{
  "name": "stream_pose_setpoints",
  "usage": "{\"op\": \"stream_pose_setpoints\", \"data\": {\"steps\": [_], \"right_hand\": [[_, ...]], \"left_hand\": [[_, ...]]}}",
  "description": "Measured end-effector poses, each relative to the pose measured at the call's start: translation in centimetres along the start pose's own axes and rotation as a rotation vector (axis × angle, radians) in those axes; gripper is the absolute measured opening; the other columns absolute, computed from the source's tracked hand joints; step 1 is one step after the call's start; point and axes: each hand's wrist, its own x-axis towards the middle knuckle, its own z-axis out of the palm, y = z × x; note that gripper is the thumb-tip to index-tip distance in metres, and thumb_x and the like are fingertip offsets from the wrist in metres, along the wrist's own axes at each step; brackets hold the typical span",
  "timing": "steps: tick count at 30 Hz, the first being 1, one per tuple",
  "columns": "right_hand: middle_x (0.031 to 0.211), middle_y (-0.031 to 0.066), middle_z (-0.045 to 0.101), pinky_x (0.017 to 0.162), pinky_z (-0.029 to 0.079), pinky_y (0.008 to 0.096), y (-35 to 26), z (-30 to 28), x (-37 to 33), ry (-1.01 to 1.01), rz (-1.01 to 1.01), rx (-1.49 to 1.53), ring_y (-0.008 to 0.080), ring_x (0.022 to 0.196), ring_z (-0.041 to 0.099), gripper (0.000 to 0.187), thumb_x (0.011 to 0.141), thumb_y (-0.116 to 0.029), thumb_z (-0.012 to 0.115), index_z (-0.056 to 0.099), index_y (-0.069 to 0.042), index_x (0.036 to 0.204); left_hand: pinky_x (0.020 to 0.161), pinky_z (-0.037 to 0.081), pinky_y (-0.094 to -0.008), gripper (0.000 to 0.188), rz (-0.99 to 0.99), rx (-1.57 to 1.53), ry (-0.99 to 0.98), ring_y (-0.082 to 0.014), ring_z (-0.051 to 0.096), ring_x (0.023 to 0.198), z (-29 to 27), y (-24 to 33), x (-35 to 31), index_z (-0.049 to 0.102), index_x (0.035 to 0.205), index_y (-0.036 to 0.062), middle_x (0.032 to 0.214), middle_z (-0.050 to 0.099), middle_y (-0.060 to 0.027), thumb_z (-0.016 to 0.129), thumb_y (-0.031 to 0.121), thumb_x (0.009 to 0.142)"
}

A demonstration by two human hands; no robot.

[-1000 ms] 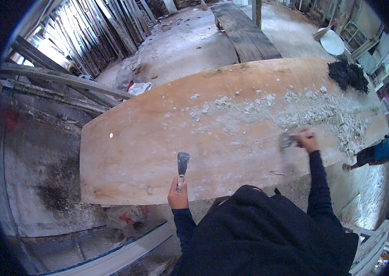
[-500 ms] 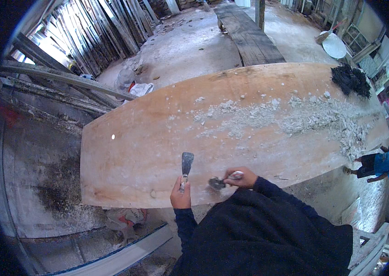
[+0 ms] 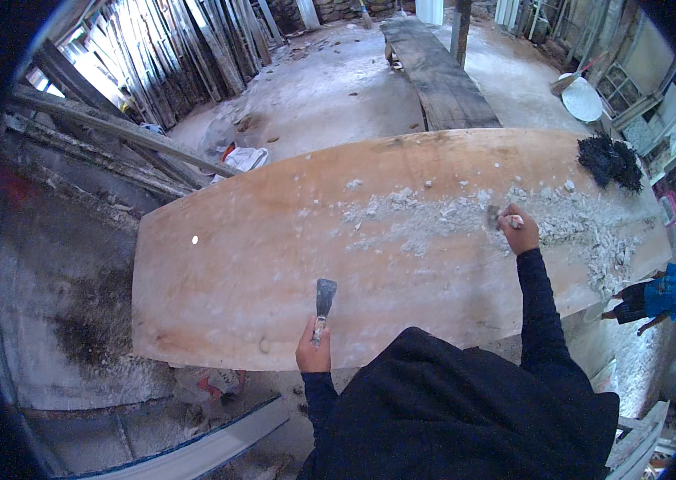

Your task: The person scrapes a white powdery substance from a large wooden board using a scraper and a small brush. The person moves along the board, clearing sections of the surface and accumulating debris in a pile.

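Note:
My left hand (image 3: 313, 350) is closed round the handle of a putty knife (image 3: 325, 298), its grey blade pointing away from me above the near part of the wooden board (image 3: 226, 280). Farther off on the right, my right hand (image 3: 522, 234) grips a small scraper (image 3: 494, 216) by its pale handle. The scraper's dull grey head is at the crumbly whitish-grey plaster lumps (image 3: 410, 220) strewn across the board; whether it touches them I cannot tell. Part of its handle is hidden in my fingers.
A black fibrous bundle (image 3: 610, 162) lies at the board's far right corner. Beyond stands a dark plank bench (image 3: 442, 72). Wooden beams (image 3: 106, 120) reach the board's left side. A person in a blue shirt (image 3: 664, 296) is at the right. A white bag (image 3: 244, 158) lies behind the board.
My right hand has swung from the board's near edge out to the far right, carrying the scraper into the plaster lumps. My left hand still holds the putty knife in nearly the same place.

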Motion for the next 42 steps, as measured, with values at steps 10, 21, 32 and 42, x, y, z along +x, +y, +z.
{"op": "stream_pose_setpoints", "data": {"steps": [10,21,32,42], "right_hand": [[0.075,0.0039,0.059,0.056,0.05,0.0238,-12.8,7.2,-11.1,-0.775,0.208,0.965,0.0099,0.066,0.058,0.012,0.079,-0.01,0.065,0.059,-0.002,0.085],[0.067,0.0118,0.058,0.054,0.045,0.0349,-0.8,-5.1,-3.7,0.102,0.154,-0.143,0.026,0.06,0.059,0.015,0.076,-0.022,0.062,0.055,-0.009,0.078],[0.064,0.0093,0.059,0.054,0.046,0.0305,-5.6,-1.1,-9.7,0.122,0.153,0.197,0.0238,0.061,0.061,0.008,0.076,-0.015,0.063,0.057,-0.009,0.076],[0.07,0.0096,0.061,0.055,0.046,0.0303,-7.7,-3.0,-9.3,0.095,0.126,0.212,0.0224,0.063,0.061,0.009,0.074,-0.014,0.064,0.058,-0.008,0.077]], "left_hand": [[0.077,0.046,-0.0314,0.041,0.132,0.081,-0.158,-0.0252,0.061,0.09,2.6,3.5,1.9,0.055,0.115,0.0089,0.101,0.062,-0.0153,0.063,0.022,0.077],[0.084,0.044,-0.0332,0.042,0.141,0.054,-0.609,-0.0278,0.057,0.099,6.7,3.2,0.1,0.051,0.122,0.0145,0.108,0.059,-0.0169,0.053,0.033,0.084],[0.075,0.045,-0.0441,0.042,0.128,0.408,-0.675,-0.0379,0.057,0.088,13.7,8.8,3.5,0.044,0.126,0.0259,0.096,0.06,-0.021,0.043,0.041,0.086],[0.073,0.046,-0.0457,0.041,0.075,0.438,-0.616,-0.0396,0.058,0.083,11.6,7.8,0.7,0.046,0.124,0.0238,0.089,0.061,-0.0213,0.039,0.04,0.087]]}}
